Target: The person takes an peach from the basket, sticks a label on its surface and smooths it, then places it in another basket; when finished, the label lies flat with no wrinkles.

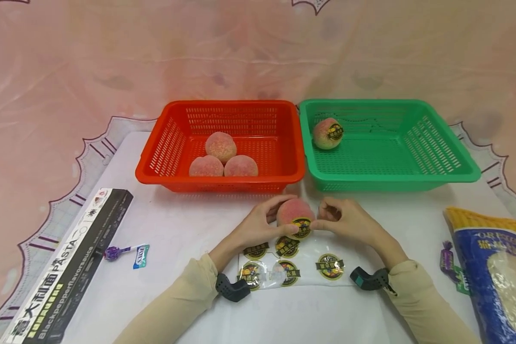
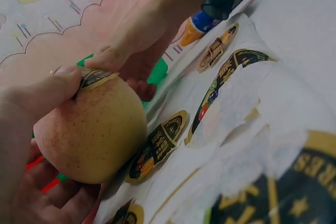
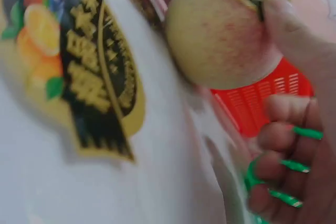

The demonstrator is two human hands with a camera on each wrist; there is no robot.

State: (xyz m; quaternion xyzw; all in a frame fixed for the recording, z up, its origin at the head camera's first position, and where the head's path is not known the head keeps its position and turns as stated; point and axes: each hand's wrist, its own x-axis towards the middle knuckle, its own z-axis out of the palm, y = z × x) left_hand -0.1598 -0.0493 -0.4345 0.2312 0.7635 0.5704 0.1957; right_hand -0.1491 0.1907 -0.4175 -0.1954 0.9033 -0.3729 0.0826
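Observation:
A pink and yellow peach (image 1: 293, 210) sits in my left hand (image 1: 258, 224), with fingers around its far side and the thumb on its near face. A black-and-gold fruit label (image 1: 302, 230) lies on the peach's skin. The thumb of my right hand (image 1: 350, 220) presses the label's right edge, while its other fingers bend loosely, away from the fruit. Below both hands lies a white sheet (image 1: 307, 279) bearing several similar labels, such as a round one (image 1: 330, 266). In the right wrist view, the thumb (image 3: 289, 17) touches the label and the peach (image 3: 220, 35) shows clearly.
Behind the hands, a red basket (image 1: 223, 180) holds three peaches. The green basket (image 1: 391, 178) beside it has one labelled peach (image 1: 328, 134). A pasta box (image 1: 69, 267), lollipop (image 1: 112, 253) and small packet (image 1: 141, 256) lie left; a blue-yellow bag (image 1: 494, 272) and purple candy (image 1: 447, 259) lie right.

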